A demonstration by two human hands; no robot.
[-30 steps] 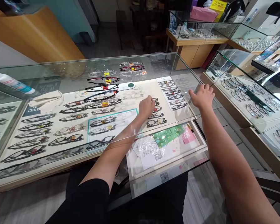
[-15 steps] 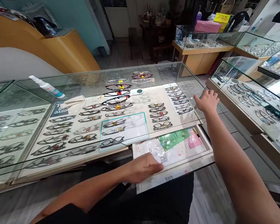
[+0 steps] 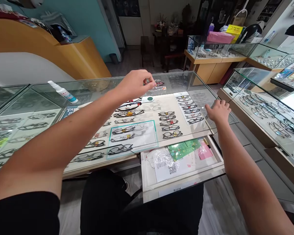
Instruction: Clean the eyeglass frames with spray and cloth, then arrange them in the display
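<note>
My left hand (image 3: 138, 84) is closed over the far part of the glass display case (image 3: 181, 135), thumb and forefinger pinched together. What is between the fingertips, if anything, is too small to make out. Just beyond them lie several eyeglass frames (image 3: 159, 82), some red, some clear. My right hand (image 3: 219, 111) rests with fingers spread on the case's right edge and holds nothing. Rows of eyeglasses (image 3: 171, 122) fill the case below. In front of me a drawer (image 3: 147, 181) is pulled out, holding a printed paper, a green card (image 3: 184, 149) and pink slips (image 3: 205, 150).
A white spray bottle (image 3: 63, 93) lies on the glass at the left. Another glass case (image 3: 271, 107) with glasses runs along the right. A wooden counter (image 3: 88, 55) stands at the back left, and a pink box (image 3: 220, 37) sits on the far cabinet.
My left hand has risen from above the drawer and reached forward over the far side of the case. The right hand stays at the edge. The view has tilted slightly upward.
</note>
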